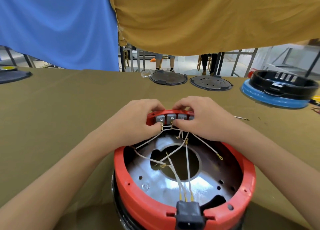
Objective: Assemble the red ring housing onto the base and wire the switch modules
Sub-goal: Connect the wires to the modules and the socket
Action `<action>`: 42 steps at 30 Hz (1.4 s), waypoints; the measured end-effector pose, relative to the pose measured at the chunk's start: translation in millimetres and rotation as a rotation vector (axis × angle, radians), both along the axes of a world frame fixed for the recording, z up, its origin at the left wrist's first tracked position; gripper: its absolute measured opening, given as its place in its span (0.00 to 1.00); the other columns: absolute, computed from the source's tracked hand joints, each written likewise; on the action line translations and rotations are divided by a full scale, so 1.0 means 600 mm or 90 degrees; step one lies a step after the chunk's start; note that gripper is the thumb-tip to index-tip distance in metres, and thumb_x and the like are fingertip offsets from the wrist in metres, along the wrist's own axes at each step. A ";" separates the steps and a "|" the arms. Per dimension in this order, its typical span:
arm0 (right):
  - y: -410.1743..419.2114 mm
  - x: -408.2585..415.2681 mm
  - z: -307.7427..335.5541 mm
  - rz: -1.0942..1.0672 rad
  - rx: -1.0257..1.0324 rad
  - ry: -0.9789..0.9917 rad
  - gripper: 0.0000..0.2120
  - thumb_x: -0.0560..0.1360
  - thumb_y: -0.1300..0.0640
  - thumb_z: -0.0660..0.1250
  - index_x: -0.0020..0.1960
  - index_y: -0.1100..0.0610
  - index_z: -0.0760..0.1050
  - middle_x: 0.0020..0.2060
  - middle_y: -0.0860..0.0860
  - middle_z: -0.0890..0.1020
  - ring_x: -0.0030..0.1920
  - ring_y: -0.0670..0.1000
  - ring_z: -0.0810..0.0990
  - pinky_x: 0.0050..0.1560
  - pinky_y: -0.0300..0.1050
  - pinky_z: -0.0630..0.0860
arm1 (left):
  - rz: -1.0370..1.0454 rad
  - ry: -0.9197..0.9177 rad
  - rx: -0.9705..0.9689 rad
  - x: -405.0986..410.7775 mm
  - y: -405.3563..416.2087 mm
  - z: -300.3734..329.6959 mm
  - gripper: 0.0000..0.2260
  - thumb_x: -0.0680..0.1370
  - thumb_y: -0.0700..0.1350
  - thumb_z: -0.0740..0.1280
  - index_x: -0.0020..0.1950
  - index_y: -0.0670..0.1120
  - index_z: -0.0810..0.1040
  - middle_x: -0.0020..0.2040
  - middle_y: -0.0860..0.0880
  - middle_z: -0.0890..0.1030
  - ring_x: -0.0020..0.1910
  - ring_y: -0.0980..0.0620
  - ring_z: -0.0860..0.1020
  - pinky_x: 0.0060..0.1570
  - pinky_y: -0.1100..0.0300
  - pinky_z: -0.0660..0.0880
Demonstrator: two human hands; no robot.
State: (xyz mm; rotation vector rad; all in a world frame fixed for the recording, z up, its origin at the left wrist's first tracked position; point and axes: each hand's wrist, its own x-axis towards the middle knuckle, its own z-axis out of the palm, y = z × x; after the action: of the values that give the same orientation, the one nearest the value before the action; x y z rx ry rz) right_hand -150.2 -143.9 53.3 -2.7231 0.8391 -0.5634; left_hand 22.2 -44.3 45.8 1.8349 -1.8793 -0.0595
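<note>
Fingers of the left hand (138, 119) and right hand (200, 115) curl tight, each grip pinching a wire terminal at the grey switch modules (171, 118) on the far rim of the red ring housing (138, 191), near on the worktop (69, 108).

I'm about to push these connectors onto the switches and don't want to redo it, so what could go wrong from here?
1. Several white wires with loose ring terminals cross over the metal plate; a lead could easily land on the wrong grey switch module.
2. The left hand and right hand crowd the far rim of the red ring housing, hiding the tabs, so a connector might seat only partly.
3. Tugging could strain the leads at the black power socket.
</note>
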 end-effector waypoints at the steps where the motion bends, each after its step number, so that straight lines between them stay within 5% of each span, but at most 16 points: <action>1: -0.001 0.001 0.000 -0.003 0.011 -0.006 0.10 0.73 0.48 0.71 0.54 0.47 0.79 0.47 0.44 0.80 0.45 0.45 0.77 0.45 0.42 0.73 | 0.004 0.002 -0.002 0.001 -0.001 0.000 0.13 0.74 0.44 0.68 0.58 0.52 0.80 0.47 0.58 0.81 0.41 0.66 0.75 0.42 0.73 0.68; 7: -0.006 0.001 -0.002 -0.012 0.043 -0.023 0.08 0.73 0.47 0.72 0.52 0.45 0.80 0.43 0.41 0.81 0.42 0.41 0.79 0.45 0.42 0.77 | 0.004 0.020 -0.004 0.004 -0.004 -0.002 0.12 0.75 0.43 0.68 0.58 0.52 0.80 0.42 0.62 0.79 0.40 0.66 0.76 0.43 0.69 0.70; 21: -0.007 0.003 -0.002 -0.027 -0.041 0.028 0.11 0.75 0.49 0.71 0.57 0.47 0.80 0.47 0.44 0.80 0.46 0.48 0.77 0.46 0.43 0.70 | -0.004 -0.031 -0.017 0.004 0.000 -0.001 0.13 0.76 0.44 0.70 0.60 0.52 0.81 0.51 0.56 0.82 0.46 0.58 0.78 0.52 0.58 0.75; 28: 0.000 0.002 0.000 -0.004 -0.057 0.034 0.11 0.76 0.51 0.68 0.58 0.48 0.80 0.46 0.46 0.80 0.45 0.48 0.77 0.44 0.43 0.71 | -0.005 -0.012 -0.015 0.003 -0.001 0.001 0.14 0.73 0.44 0.69 0.58 0.53 0.81 0.41 0.62 0.79 0.38 0.67 0.76 0.43 0.68 0.70; 33: 0.000 0.004 0.004 -0.015 -0.064 0.045 0.12 0.76 0.49 0.69 0.59 0.48 0.80 0.47 0.44 0.79 0.46 0.46 0.76 0.44 0.41 0.69 | -0.008 -0.003 -0.020 0.005 0.001 -0.001 0.14 0.74 0.43 0.69 0.59 0.53 0.82 0.48 0.59 0.83 0.41 0.64 0.77 0.47 0.63 0.73; 36: 0.001 0.002 0.005 -0.018 -0.055 0.038 0.12 0.76 0.49 0.69 0.59 0.48 0.80 0.48 0.44 0.81 0.47 0.46 0.78 0.46 0.41 0.74 | 0.000 0.011 -0.014 0.005 0.000 -0.001 0.14 0.74 0.44 0.69 0.58 0.54 0.82 0.41 0.63 0.80 0.38 0.68 0.76 0.42 0.71 0.69; 38: -0.004 -0.006 0.008 -0.023 0.036 -0.030 0.14 0.76 0.48 0.70 0.61 0.47 0.80 0.50 0.42 0.83 0.48 0.43 0.81 0.50 0.38 0.76 | 0.003 0.042 -0.003 0.006 -0.001 0.000 0.13 0.75 0.44 0.69 0.58 0.55 0.81 0.42 0.64 0.80 0.40 0.69 0.77 0.42 0.74 0.69; 42: -0.043 -0.048 0.024 -0.104 0.250 -0.284 0.09 0.78 0.53 0.66 0.57 0.48 0.81 0.47 0.44 0.85 0.49 0.45 0.83 0.52 0.41 0.80 | 0.010 0.114 0.045 0.023 0.007 0.006 0.10 0.76 0.46 0.70 0.55 0.56 0.81 0.49 0.59 0.83 0.42 0.61 0.81 0.47 0.63 0.77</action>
State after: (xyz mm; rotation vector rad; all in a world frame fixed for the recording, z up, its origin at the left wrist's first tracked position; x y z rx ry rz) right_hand -179.0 -169.8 67.9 -2.0792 0.9357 -0.8904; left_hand 35.8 -40.4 49.5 1.8255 -1.7588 -0.2788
